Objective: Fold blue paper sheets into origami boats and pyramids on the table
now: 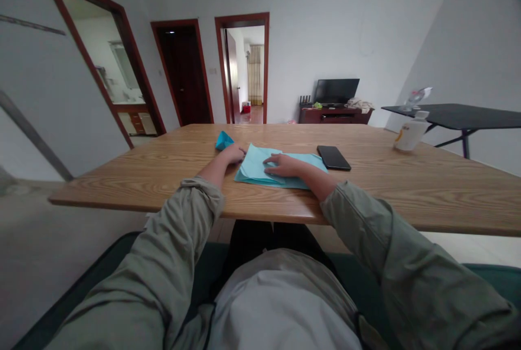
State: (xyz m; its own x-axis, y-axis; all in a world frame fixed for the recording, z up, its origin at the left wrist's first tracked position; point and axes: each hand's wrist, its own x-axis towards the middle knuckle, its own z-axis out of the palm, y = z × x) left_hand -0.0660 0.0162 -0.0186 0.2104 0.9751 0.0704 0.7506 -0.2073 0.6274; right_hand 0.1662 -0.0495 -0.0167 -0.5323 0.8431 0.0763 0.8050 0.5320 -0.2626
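A light blue sheet of paper (303, 182), folded in layers, lies on the wooden table in front of me. My right hand (283, 165) rests flat on it with the fingers spread. At the paper's left edge is my left hand (235, 153), its visible fingers stretched toward that edge; the rest of them are hidden, and a firm touch is hard to make out. Just behind the left hand sits a small folded piece of darker blue paper (223, 140), standing up from the tabletop.
A black phone (334, 158) lies right of the paper, close to its corner. Farther right stands a white pump bottle (411, 133). The wooden table (163, 190) ends just before my lap. Beyond it are a black folding table (472, 115) and a television (336, 90) on a cabinet.
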